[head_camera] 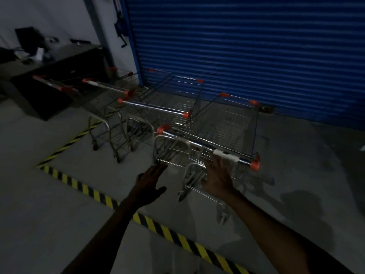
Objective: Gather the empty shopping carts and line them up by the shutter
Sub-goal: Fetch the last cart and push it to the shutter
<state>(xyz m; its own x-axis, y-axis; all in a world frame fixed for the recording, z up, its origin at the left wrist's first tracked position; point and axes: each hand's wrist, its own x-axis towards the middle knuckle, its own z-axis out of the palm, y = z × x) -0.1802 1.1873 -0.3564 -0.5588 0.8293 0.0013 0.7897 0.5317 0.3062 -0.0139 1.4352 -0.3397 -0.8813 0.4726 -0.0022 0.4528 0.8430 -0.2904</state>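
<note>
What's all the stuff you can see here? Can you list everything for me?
shopping carts: four counted by handles, silver wire with orange handle ends, side by side in front of the shutter
shutter: one, blue, behind the carts
striped tape: two lines meeting in a corner, yellow and black, on the floor
desk: one, dark, far left, blurry things on top
floor: grey, underfoot
left hand: one, open, short of the nearest cart
right hand: one, open, fingers at the nearest handle, contact unclear
</note>
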